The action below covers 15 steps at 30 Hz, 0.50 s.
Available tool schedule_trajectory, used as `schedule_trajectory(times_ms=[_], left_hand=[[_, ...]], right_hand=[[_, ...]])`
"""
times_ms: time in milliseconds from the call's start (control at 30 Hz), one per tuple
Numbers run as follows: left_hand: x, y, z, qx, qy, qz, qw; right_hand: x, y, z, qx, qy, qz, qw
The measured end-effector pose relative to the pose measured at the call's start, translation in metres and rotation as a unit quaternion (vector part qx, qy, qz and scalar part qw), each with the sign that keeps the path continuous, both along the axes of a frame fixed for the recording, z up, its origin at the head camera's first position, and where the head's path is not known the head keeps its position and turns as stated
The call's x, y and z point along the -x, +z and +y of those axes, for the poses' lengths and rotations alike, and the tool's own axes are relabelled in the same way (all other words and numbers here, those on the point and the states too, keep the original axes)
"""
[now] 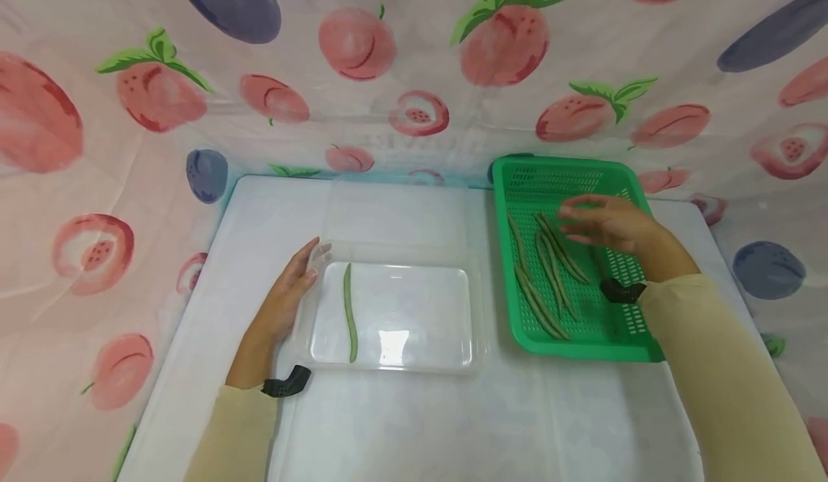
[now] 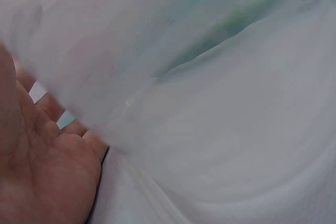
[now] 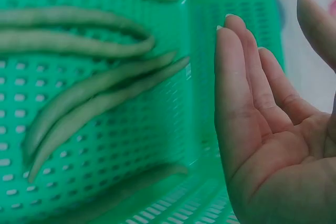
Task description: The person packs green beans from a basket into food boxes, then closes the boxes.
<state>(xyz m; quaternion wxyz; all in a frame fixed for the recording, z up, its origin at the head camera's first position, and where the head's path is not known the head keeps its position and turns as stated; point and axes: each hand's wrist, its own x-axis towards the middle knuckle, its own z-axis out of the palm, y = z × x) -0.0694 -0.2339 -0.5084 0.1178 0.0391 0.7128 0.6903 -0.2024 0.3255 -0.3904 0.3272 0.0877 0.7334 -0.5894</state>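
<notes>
A clear plastic container (image 1: 414, 309) stands on the table with one green bean (image 1: 350, 313) lying lengthwise near its left side. My left hand (image 1: 289, 292) rests against the container's left wall, fingers extended along it. Part of those fingers is hidden by the wall in the left wrist view. To the right sits a green basket (image 1: 504, 252) with several green beans (image 1: 553, 270) spread over its bottom. My right hand (image 1: 611, 227) hovers above the basket's right part with fingers extended and thumb apart. It holds nothing; the beans (image 3: 100, 93) lie beyond its fingertips.
A white table (image 1: 414, 424) carries both containers side by side. Behind the clear container lies a transparent flat piece (image 1: 394, 212), perhaps a lid. Fruit-printed sheeting (image 1: 414, 51) rises behind and beside the table. The basket's raised rim (image 1: 504, 309) stands close to the container's right side.
</notes>
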Motion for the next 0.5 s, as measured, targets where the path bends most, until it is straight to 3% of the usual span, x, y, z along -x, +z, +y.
schedule_trajectory(times_ms=[233,500], left_hand=[[0.0,-0.002,0.0,-0.005,-0.002,0.005,1.0],[0.002,-0.003,-0.001,-0.017,-0.007,0.019,0.9996]], right_hand=[[0.013,-0.023,0.007,-0.038,0.002,-0.022,0.999],[0.016,-0.044,0.005,-0.117,0.038,-0.008,0.9924]])
